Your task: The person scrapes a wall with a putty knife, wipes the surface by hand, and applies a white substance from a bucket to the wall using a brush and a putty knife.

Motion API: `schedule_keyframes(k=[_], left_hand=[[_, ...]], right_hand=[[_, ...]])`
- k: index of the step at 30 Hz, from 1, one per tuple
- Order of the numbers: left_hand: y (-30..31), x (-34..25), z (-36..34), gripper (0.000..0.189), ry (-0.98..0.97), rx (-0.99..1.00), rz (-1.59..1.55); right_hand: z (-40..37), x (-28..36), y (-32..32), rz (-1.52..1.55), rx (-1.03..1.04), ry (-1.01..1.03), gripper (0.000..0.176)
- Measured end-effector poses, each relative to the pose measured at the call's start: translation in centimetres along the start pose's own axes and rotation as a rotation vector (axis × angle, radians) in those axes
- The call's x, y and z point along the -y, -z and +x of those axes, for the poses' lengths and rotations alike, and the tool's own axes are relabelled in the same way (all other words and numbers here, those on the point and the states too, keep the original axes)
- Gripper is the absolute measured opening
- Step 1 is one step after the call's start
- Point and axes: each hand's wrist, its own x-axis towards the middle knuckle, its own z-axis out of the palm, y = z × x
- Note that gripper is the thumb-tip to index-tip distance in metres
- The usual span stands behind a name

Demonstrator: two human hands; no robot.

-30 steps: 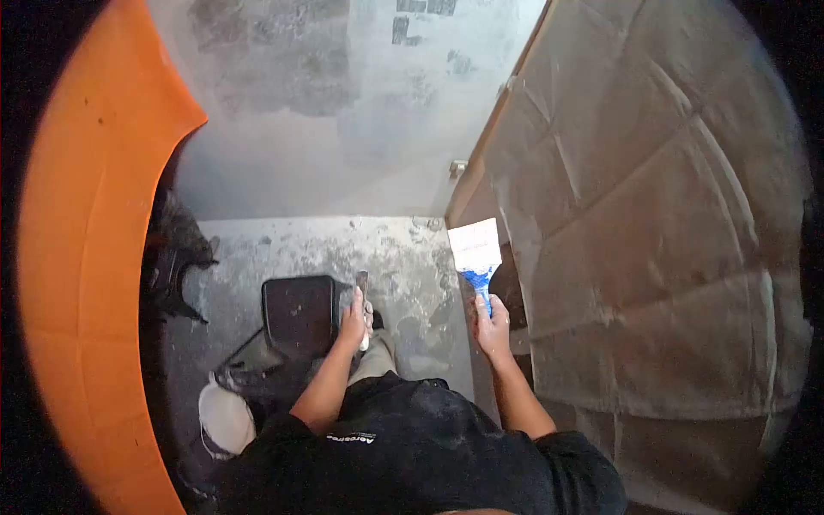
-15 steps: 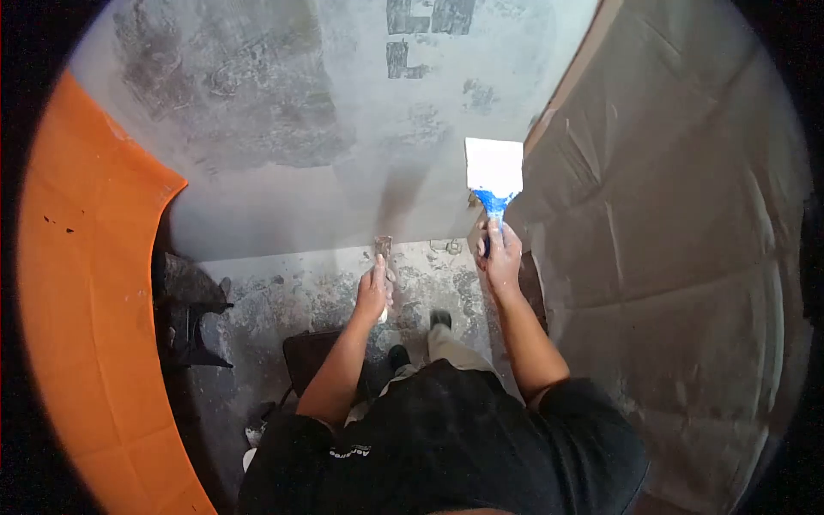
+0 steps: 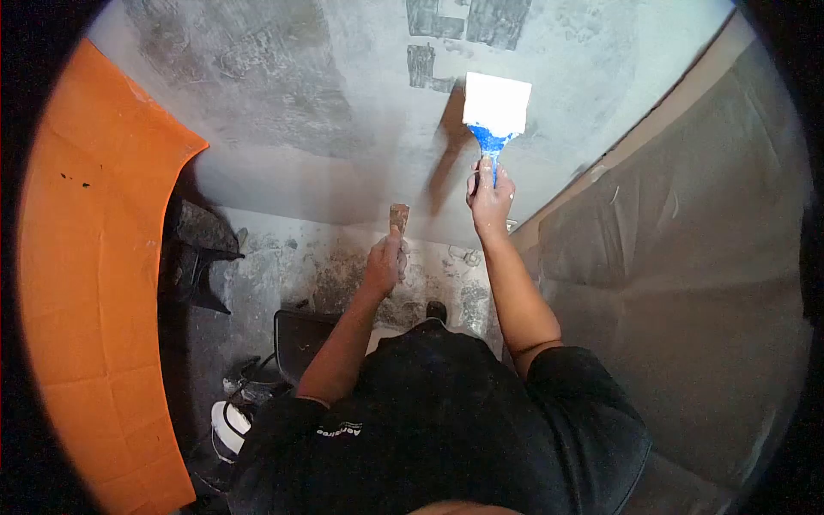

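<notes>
My right hand (image 3: 492,199) is wrapped round the blue handle of a wide putty knife (image 3: 495,105), whose blade is covered in white and points up in front of the grey wall (image 3: 369,112). Lower and to the left, my left hand (image 3: 385,262) grips a narrow scraper (image 3: 399,218) with a stained, brownish blade pointing up. The wall has dark rough patches and patchy white coating. Whether the wide blade touches the wall cannot be made out.
Orange cloth (image 3: 94,283) hangs at the left, beside a dark object (image 3: 204,257). Brown sheeting (image 3: 669,283) covers the right side. On the spattered floor (image 3: 266,266) are a black-framed item (image 3: 300,339) and a white round object (image 3: 230,427) with a cable.
My right hand has moved up with the wide knife, bringing it higher before the wall. The left hand and scraper are slightly higher too. The view has shifted, showing more of the wall's right edge.
</notes>
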Motion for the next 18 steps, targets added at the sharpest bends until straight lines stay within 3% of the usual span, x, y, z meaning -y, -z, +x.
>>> schedule_keyframes(k=[11,13,16,18], left_hand=[[0.0,2.4,2.8,0.050,-0.075,-0.028,0.010],[0.1,1.9,3.5,0.050,-0.126,-0.031,0.093],[0.3,1.7,4.9,0.050,-0.027,0.010,-0.029],[0.7,1.2,5.1,0.051,-0.127,0.026,0.042]], right_hand=[[3.1,-2.8,-0.4,-0.021,0.002,0.079,0.030],[2.7,-3.3,-0.6,-0.019,0.001,0.035,0.030],[2.1,-4.9,-0.7,0.004,-0.015,-0.037,0.030],[1.7,-6.1,-0.6,0.018,-0.035,-0.080,0.030]])
